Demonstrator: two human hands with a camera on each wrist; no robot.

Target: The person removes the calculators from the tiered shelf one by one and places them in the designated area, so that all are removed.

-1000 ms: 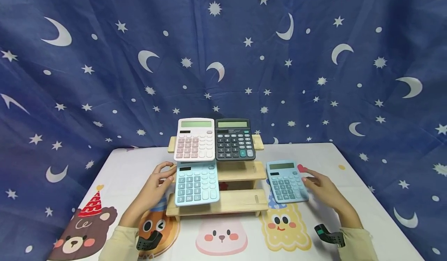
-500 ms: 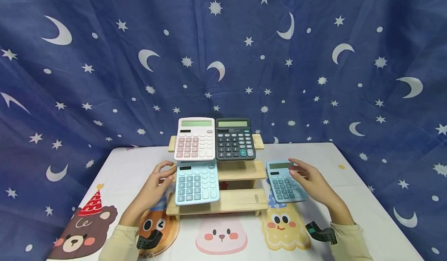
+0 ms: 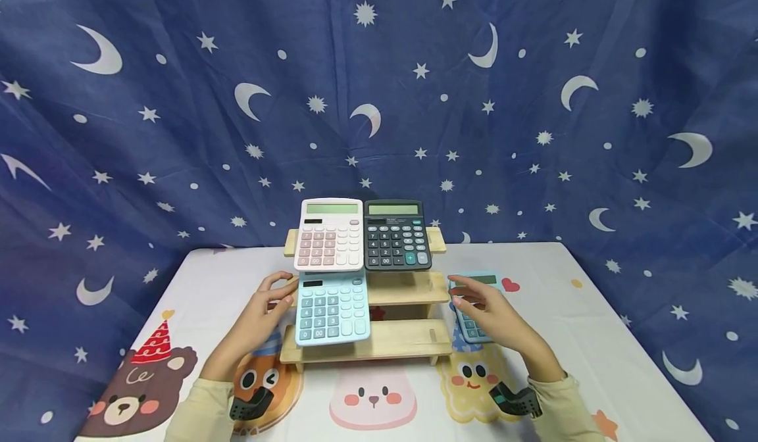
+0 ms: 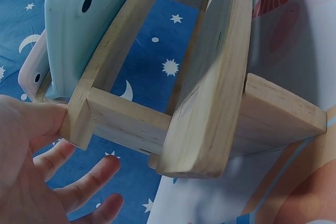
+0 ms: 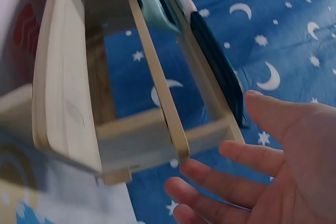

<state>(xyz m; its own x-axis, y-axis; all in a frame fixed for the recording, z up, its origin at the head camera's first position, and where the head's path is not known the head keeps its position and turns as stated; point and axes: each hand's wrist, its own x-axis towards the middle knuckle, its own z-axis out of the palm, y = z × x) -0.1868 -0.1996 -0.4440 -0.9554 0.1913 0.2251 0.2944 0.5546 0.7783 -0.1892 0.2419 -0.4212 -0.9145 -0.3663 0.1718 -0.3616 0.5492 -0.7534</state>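
Observation:
A three-tier wooden stand (image 3: 408, 341) stands mid-table. My left hand (image 3: 254, 320) touches the left end of its middle shelf; in the left wrist view one digit presses the board's end (image 4: 77, 121) and the other fingers spread loosely. A light blue calculator (image 3: 333, 307) leans on the middle shelf, left half. On the top shelf are a white-pink calculator (image 3: 329, 235) and a black calculator (image 3: 397, 235), side by side. My right hand (image 3: 494, 317), fingers apart and holding nothing, is over a second light blue calculator (image 3: 472, 332) on the table, partly covering it, fingertips near the middle shelf's right end.
The white tablecloth (image 3: 379, 429) carries cartoon prints, among them a bear (image 3: 142, 396). Behind the table hangs a dark blue curtain (image 3: 379, 159) with moons and stars. Each wrist wears a black band (image 3: 516, 400).
My right hand has moved left from the right edge of the table's blue calculator, across it to the stand's right end. My left hand has stayed in place.

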